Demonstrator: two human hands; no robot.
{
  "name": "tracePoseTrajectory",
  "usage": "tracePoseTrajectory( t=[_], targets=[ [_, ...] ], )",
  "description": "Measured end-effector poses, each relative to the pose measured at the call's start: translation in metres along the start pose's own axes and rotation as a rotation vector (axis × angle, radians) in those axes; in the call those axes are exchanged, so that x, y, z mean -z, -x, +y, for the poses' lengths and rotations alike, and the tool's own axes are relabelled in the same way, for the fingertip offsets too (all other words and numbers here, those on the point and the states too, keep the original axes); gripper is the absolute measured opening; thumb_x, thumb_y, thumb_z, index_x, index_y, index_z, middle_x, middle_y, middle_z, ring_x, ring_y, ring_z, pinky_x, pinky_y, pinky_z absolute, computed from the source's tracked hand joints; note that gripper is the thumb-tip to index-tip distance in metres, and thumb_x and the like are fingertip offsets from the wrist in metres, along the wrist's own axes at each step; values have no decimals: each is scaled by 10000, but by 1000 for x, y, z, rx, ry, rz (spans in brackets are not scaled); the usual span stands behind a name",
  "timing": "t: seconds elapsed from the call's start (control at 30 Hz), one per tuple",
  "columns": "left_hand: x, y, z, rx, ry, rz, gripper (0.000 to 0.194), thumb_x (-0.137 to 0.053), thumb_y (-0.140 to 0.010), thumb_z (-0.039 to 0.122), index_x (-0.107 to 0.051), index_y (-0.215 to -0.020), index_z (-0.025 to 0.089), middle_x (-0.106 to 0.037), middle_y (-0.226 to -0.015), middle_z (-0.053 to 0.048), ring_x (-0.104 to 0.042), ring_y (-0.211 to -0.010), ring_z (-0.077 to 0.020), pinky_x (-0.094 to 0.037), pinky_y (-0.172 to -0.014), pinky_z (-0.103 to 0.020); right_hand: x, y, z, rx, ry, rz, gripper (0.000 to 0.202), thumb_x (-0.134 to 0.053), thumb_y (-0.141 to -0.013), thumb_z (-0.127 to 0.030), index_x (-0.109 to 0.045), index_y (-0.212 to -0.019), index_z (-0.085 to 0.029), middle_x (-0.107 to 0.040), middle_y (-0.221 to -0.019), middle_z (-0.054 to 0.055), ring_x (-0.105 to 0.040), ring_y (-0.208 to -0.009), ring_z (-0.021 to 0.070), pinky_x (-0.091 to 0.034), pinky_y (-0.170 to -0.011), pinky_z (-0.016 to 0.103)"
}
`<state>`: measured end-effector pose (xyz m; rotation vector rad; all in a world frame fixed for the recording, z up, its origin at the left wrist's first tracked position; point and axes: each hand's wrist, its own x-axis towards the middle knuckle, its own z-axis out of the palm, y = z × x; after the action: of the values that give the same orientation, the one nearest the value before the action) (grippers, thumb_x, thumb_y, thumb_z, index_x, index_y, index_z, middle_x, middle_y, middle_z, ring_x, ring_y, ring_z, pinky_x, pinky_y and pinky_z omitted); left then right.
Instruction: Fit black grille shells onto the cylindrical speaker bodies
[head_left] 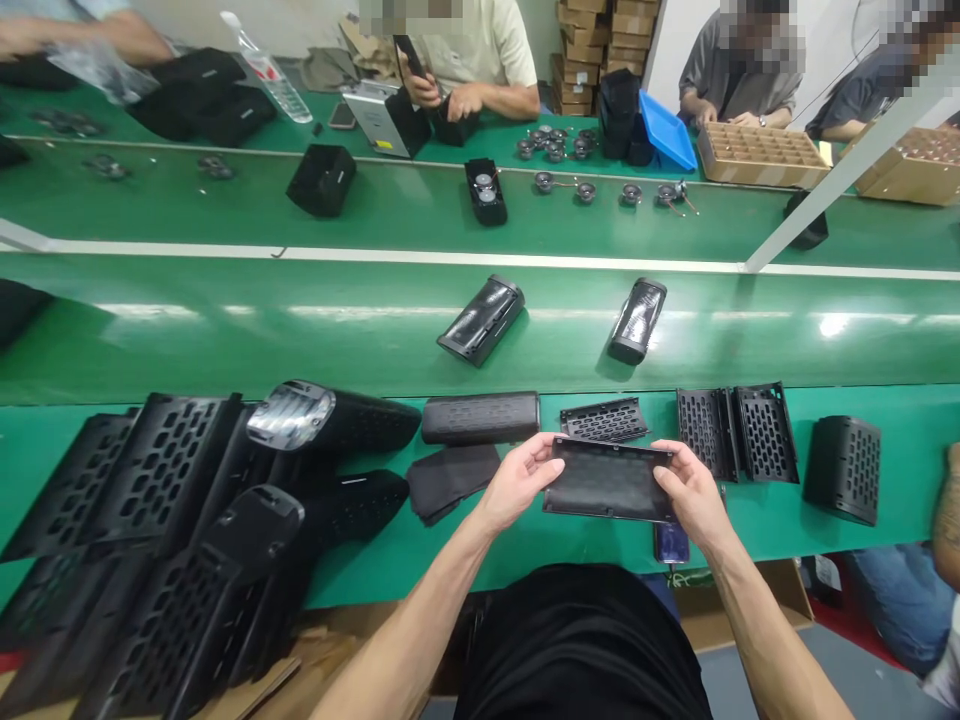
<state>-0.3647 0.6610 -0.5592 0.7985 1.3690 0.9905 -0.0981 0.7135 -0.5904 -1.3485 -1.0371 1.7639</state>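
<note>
Left hand closed by thumb and fingers on the left end of a shallow black panel; right hand closed likewise on its right end, thumb on the near face; the fingers behind the panel mostly hidden; panel held up over the near edge of the green bench, in front of the wearer's black-clad torso; its inner face dark, any perforation there hard to make out. Below the right hand, a dark blue object, partly covered by hand and panel, identity uncertain. Just beyond the panel, a slotted black grille, its near edge close behind the held piece; left of it, a rounded black casing and, nearer, dark flat sheets, material unclear; to the right, two slotted shells side by side, then an upright housing. At left, a heap of perforated black shells, overlapping so that no count is possible; lower part blurred. On the green strip beyond, two glossy black units lie well apart, glare obscuring their surfaces; across it, co-workers with faces pixelated, one holding a dark object, indistinct; at the right edge, another person's forearm, cut off by the frame.
</note>
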Motion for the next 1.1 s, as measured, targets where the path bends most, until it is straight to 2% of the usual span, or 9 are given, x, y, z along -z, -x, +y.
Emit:
tracePoseTrajectory(
  t=[0.23, 0.5, 0.7, 0.8, 0.93, 1.1],
  targets=[
    [4, 13, 2, -52, -56, 17, 538, -743, -871, 508, -679, -1279, 163, -722, -1226, -126, -651, -1188, -281, -486, -1081, -410, -1, 14, -13, 7, -4, -43, 409, -778, -787, -382, -684, -1168, -268, -597, -819, 1, -504, -712, 190, -427, -655, 306],
    [5, 16, -2, -48, 68, -1, 550, -788, -847, 491, -682, -1274, 162, -726, -1247, -136, -669, -1184, -282, -499, -1074, -396, -1, 15, -14, 2, -55, -27, 441, -795, -780, -370, -703, -1201, -276, -519, -759, -24, -448, -674, 169, -399, -618, 278],
    [5, 16, -4, -27, 125, 21, 579, -811, -825, 484, -684, -1286, 157, -727, -1254, -141, -665, -1199, -289, -492, -1094, -418, -1, 13, -10, -81, -176, -45, 475, -800, -757, -443, -706, -1190, -271, -683, -1001, 48, -614, -856, 223, -516, -733, 319],
    [4, 16, -3, -20, 130, 32, 589, -820, -813, 484, -688, -1284, 156, -728, -1251, -143, -664, -1200, -296, -493, -1099, -437, -1, 13, -8, -83, -199, -43, 456, -817, -744, -451, -727, -1148, -262, -720, -1032, 57, -646, -895, 232, -532, -768, 328],
    [0, 15, -2, -5, 193, 44, 569, -851, -779, 472, -712, -1242, 172, -744, -1208, -122, -681, -1148, -275, -521, -1056, -410, -3, 11, -6, -92, -247, -56, 456, -831, -748, -447, -735, -1159, -275, -741, -1059, 48, -667, -928, 232, -536, -801, 324],
    [-3, 20, 7, 97, 340, 76, 507, -919, -712, 400, -742, -1132, 177, -778, -1064, -97, -721, -969, -242, -576, -849, -312, -5, 10, -10, -101, -317, -63, 454, -873, -721, -430, -750, -1127, -265, -755, -1028, 36, -672, -916, 215, -531, -814, 298]
  ],
)
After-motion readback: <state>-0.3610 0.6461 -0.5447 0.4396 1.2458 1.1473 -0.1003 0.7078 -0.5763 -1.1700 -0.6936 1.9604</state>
